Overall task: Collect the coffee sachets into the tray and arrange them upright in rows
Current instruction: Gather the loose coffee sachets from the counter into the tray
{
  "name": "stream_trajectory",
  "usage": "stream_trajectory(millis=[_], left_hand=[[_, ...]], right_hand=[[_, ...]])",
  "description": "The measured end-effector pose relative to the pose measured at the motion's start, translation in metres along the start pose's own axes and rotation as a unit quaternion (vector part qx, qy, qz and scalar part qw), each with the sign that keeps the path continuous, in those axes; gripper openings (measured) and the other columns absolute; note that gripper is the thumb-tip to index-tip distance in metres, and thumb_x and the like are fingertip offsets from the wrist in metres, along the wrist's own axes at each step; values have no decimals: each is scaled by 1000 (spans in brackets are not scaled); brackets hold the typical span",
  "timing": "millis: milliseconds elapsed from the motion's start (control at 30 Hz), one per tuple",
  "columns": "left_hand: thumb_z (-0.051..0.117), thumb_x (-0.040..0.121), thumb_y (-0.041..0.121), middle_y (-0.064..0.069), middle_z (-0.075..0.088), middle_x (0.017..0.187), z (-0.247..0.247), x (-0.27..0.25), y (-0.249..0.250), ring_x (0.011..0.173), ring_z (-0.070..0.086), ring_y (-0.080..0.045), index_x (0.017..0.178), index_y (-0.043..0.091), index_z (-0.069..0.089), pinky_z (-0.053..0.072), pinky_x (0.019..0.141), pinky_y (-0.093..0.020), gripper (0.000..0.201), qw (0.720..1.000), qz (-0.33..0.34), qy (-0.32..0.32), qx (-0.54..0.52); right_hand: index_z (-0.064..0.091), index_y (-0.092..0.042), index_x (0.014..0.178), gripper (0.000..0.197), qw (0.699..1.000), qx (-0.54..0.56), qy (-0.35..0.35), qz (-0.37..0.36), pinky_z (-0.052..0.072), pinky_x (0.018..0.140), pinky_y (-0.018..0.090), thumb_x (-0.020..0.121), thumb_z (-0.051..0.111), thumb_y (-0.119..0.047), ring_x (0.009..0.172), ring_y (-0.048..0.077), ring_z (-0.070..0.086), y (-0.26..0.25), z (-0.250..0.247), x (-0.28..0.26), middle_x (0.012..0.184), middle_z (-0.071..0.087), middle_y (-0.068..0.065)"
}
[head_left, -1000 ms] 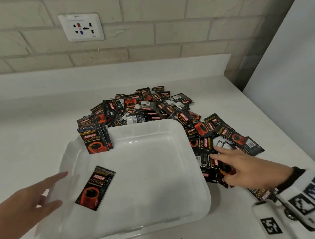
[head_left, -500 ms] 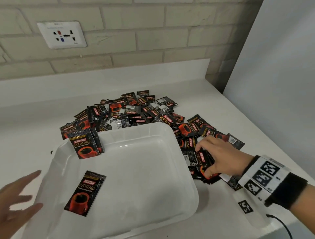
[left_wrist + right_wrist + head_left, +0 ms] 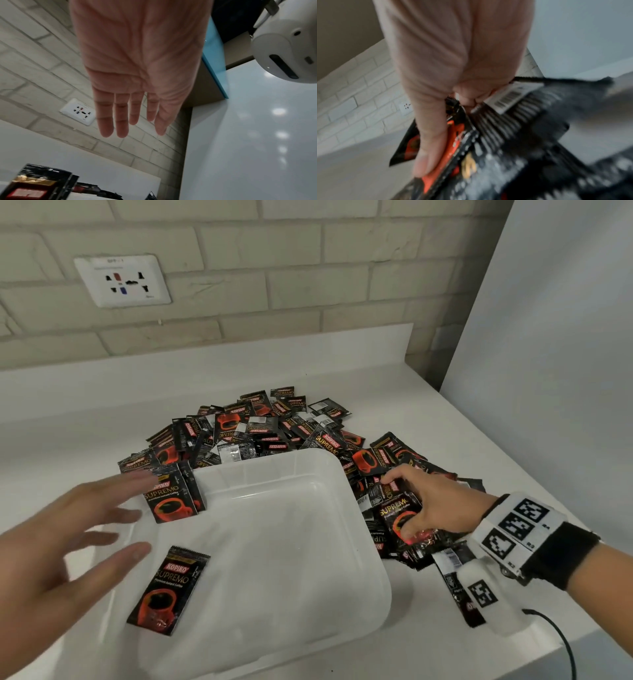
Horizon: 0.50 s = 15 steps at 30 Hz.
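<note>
Black foil coffee sachets (image 3: pixel 274 426) with red cups printed on them lie heaped on the white worktop (image 3: pixel 428 412), crowding the far and right sides of a translucent white plastic tray (image 3: pixel 373 604). The right hand (image 3: pixel 433 505) reaches into the right part of that heap and grips a bunch of sachets (image 3: pixel 399 517): the thumb lies flat across the printed front and the other fingers are curled behind, just beside the tray's right rim. In the right wrist view the thumb (image 3: pixel 429 142) presses along a red-and-black packet (image 3: pixel 453 136), and further packets with barcodes fan out behind the curled fingers, blurred. Inside the tray, a few upright sachets (image 3: pixel 174 496) stand together against the far left corner, and a single flat sachet (image 3: pixel 168 587) lies face up on the tray floor near the left side. The left hand (image 3: pixel 58 542) hovers over the tray's left edge with fingers spread and straight, holding nothing; its fingertips are near the upright packets and the flat one, but whether they touch is unclear. The left wrist view shows the same open palm (image 3: pixel 137 60) above the top edge of a standing packet. A wall socket (image 3: pixel 121 280) sits in the pale brick wall behind the worktop.
</note>
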<state>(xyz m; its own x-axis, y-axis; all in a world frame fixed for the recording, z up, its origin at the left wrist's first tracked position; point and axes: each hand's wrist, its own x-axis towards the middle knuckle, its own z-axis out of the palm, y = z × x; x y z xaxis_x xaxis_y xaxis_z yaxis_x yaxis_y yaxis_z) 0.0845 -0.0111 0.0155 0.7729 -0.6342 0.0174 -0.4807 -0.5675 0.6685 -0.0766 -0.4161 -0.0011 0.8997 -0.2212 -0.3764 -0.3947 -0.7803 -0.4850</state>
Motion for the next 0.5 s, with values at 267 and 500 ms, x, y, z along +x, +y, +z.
stream_trajectory(millis=[267,500], left_hand=[[46,73,73,36,52,118,33,8,96,99,57,11,117,66,44,47,77,-5,45,986,159,-41,-17],[62,71,62,36,49,121,46,25,111,108,54,8,111,65,47,48,81,-8,43,983,129,-33,-129]], right_hand=[[57,-16,100,44,971,230,60,-33,56,72,26,66,76,4,79,11,69,2,-21,-2,94,71,4],[58,-18,89,36,933,293,173,-121,50,52,14,64,75,2,56,3,66,-47,-52,-24,71,71,-4]])
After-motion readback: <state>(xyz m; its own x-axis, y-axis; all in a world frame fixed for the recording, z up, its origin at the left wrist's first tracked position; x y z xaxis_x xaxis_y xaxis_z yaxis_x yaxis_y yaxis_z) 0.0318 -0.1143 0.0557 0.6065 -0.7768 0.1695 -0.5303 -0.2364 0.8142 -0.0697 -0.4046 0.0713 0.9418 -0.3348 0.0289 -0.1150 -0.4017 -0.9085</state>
